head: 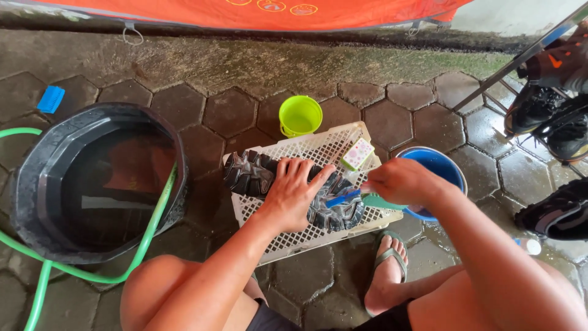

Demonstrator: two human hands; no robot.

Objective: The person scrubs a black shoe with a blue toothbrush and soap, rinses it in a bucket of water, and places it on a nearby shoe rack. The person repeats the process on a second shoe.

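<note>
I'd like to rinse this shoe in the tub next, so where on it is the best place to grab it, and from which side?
Probably grip the shoe across its narrow mid-sole, from above, where the left hand presses it. It lies sole-up on the white crate, so both edges are free there; the right hand works a brush at the other end.

We count one shoe (288,187) on one white crate (318,233), one brush (358,197), one green cup (300,114), one blue bucket (438,168), one black tub (37,184), one green hose (43,276), and one sponge (358,154).
</note>
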